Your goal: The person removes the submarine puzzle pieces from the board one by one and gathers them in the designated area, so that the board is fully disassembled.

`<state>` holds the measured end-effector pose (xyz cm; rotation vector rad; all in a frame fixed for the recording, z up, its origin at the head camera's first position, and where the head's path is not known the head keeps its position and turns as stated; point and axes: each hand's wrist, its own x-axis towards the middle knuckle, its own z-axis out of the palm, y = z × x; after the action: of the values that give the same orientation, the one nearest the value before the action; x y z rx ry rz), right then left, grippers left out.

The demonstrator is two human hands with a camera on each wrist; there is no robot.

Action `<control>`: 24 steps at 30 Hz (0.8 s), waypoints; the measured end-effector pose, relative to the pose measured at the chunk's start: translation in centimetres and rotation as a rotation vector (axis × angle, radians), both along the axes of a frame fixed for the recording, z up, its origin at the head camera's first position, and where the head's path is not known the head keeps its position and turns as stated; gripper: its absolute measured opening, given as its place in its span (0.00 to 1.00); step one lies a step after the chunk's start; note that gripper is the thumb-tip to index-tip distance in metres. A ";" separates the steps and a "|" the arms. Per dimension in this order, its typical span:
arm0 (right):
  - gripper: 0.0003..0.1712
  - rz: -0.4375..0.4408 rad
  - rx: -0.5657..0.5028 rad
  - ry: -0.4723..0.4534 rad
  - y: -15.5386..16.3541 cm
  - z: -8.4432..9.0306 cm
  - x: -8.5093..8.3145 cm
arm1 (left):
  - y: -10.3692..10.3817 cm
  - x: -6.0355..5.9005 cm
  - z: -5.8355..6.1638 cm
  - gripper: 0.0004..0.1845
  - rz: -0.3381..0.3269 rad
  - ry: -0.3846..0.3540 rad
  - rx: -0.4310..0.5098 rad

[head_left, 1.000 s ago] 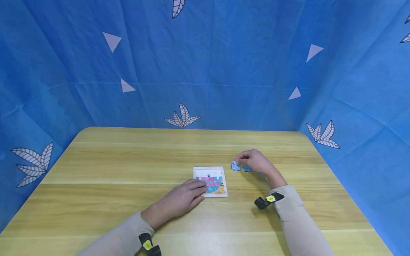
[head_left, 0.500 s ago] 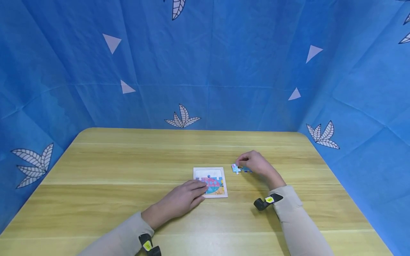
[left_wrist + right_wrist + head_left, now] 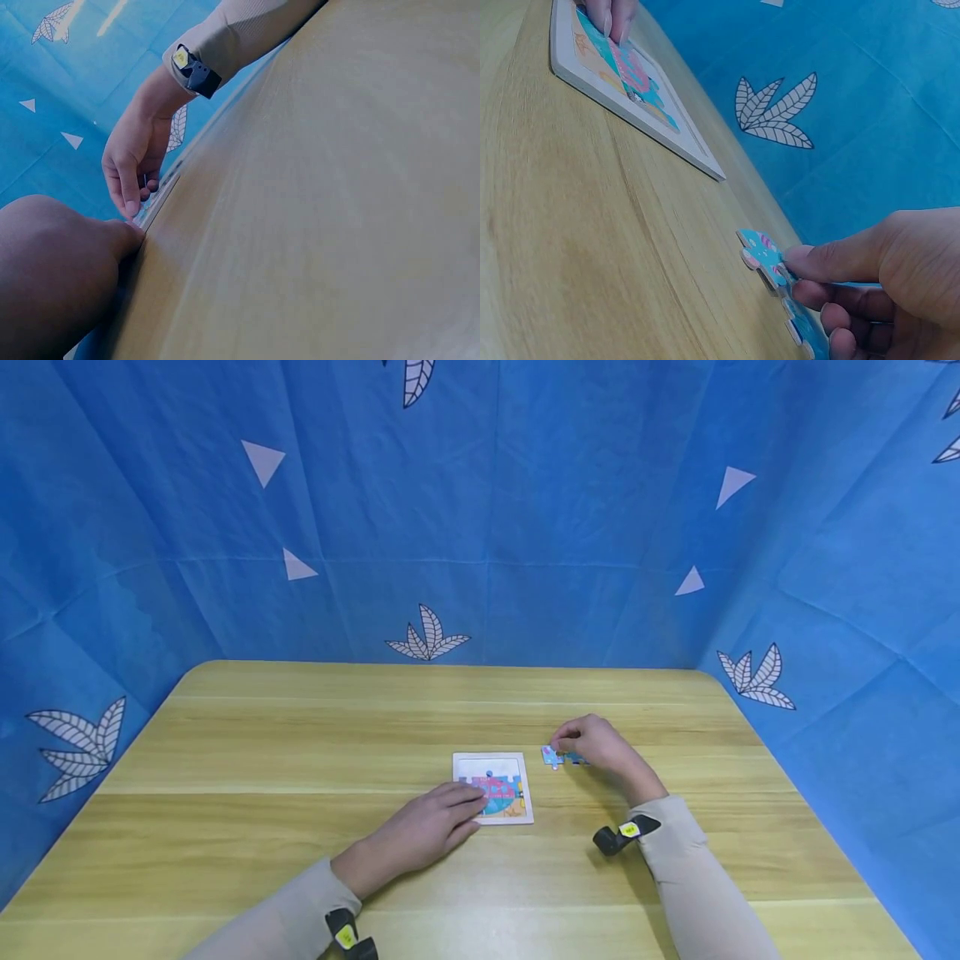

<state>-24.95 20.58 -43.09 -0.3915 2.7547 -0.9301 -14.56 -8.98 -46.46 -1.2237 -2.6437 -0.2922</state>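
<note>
My left hand [image 3: 422, 828] lies with its fingers extended on a white-framed puzzle board [image 3: 529, 806]. Assembled pieces fill the near part of the board in pink, teal and tan, partly under those fingers; the far part shows bare white. To the right of the board, my right hand [image 3: 597, 747] pinches a light blue jigsaw piece [image 3: 760, 251] with pink marks between thumb and index finger. The piece is close above the table, beside other blue puzzle pieces [image 3: 804, 328] that this hand partly hides. Seen from the left wrist, the held piece cannot be made out.
The wood-grain table [image 3: 300, 735] carries the board and loose pieces near its middle. Behind it and at both sides hangs a blue cloth [image 3: 480, 510] with white leaves and triangles. Each wrist wears a black strap-on camera [image 3: 626, 833].
The pinched piece has turned slightly and tilted in my right hand's fingers, with the hand barely shifting. My left hand stays where it was on the board.
</note>
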 end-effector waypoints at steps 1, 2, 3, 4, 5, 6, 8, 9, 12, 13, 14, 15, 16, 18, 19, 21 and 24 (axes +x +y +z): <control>0.08 -0.007 0.002 -0.003 0.0 0.0 0.1 | 0.0 0.0 0.0 0.21 -0.002 0.002 0.004; 0.08 -0.012 0.005 -0.004 -0.1 0.1 0.1 | 0.0 0.0 -0.1 0.21 -0.004 0.005 0.007; 0.08 -0.017 0.009 -0.004 -0.1 0.1 0.2 | 0.0 -0.1 -0.1 0.21 -0.007 0.008 0.010; 0.08 -0.020 0.014 -0.003 -0.2 0.2 0.2 | 0.0 -0.1 -0.1 0.21 -0.010 0.012 0.015; 0.08 -0.026 0.018 -0.002 -0.3 0.3 0.3 | 0.0 -0.1 -0.1 0.21 -0.013 0.017 0.020; 0.08 -0.031 0.021 -0.002 -0.3 0.3 0.4 | 0.0 -0.1 -0.1 0.21 -0.017 0.022 0.024; 0.09 -0.038 0.023 0.002 -0.4 0.4 0.5 | 0.0 -0.1 -0.1 0.21 -0.023 0.032 0.031; 0.09 -0.033 0.025 0.007 -0.4 0.5 0.5 | 0.0 -0.1 -0.1 0.21 -0.025 0.036 0.033; 0.09 -0.035 0.029 0.012 -0.3 0.5 0.5 | 0.0 -0.1 -0.1 0.21 -0.026 0.042 0.033; 0.09 -0.033 0.032 0.014 -0.3 0.5 0.5 | 0.0 -0.1 -0.1 0.21 -0.025 0.044 0.029; 0.10 -0.029 0.035 0.016 -0.3 0.5 0.5 | 0.0 -0.1 -0.2 0.21 -0.024 0.043 0.027; 0.10 -0.025 0.035 0.017 -0.3 0.5 0.5 | 0.0 -0.1 -0.2 0.21 -0.023 0.041 0.026; 0.10 -0.026 0.034 0.015 -0.3 0.5 0.5 | 0.0 -0.1 -0.2 0.21 -0.022 0.038 0.026; 0.10 -0.019 0.032 0.016 -0.2 0.5 0.5 | -0.1 -0.1 -0.2 0.21 -0.019 0.032 0.023; 0.10 -0.014 0.032 0.020 -0.2 0.5 0.5 | -0.1 -0.1 -0.2 0.21 -0.018 0.030 0.022; 0.10 0.001 0.032 0.034 -0.3 0.5 0.5 | -0.1 -0.1 -0.2 0.21 -0.014 0.023 0.021; 0.09 0.022 0.017 0.055 -0.5 0.8 0.6 | -0.1 -0.1 -0.2 0.21 -0.007 0.014 0.011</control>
<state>-24.38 20.11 -42.31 -0.4510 2.8000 -0.9035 -14.68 -9.08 -46.65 -1.2266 -2.6231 -0.2979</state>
